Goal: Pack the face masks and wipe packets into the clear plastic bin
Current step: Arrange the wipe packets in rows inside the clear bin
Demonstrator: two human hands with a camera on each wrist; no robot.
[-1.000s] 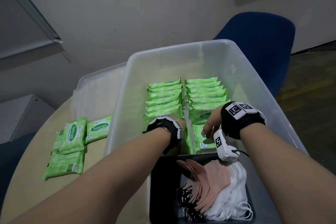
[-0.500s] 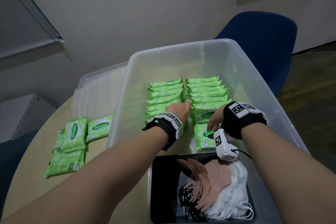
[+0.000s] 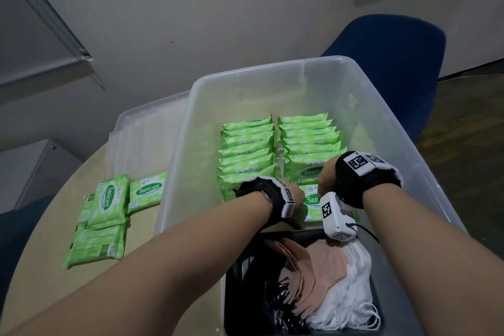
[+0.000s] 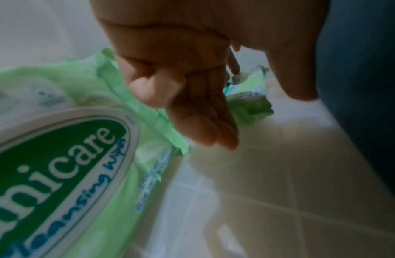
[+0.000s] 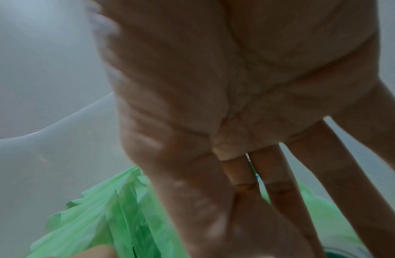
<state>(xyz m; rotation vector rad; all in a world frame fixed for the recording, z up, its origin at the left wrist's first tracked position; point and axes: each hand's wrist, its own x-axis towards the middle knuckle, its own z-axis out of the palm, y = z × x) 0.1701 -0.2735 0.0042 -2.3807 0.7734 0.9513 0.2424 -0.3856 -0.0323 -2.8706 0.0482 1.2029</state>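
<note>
The table (image 3: 41, 275) fills the lower left of the head view, pale wood with a rounded edge. On it, in the middle of the frame, stands the clear plastic bin (image 3: 403, 144), and a clear lid (image 3: 141, 139) lies just beside the bin's left wall. A blue chair (image 3: 395, 63) sits behind the bin at the upper right.

Inside the bin, two rows of green wipe packets (image 3: 248, 150) stand on edge side by side, running from mid-frame toward the far wall. At the bottom of the frame a black tray (image 3: 240, 294) holds a pile of face masks (image 3: 321, 275), black, pink and white, overlapping one another. It rests across the bin's near end. More wipe packets, a loose pile (image 3: 101, 221), lie flat on the table at the left, well apart from the bin's contents.

Both arms reach down into the bin at the near ends of the rows. The left hand (image 4: 192, 97) has its fingers loosely bent and pressed together, touching the edge of a packet; the little finger is curled. The right hand (image 5: 247, 122) is spread, fingers straight and pointing down onto the green packets beneath it.
</note>
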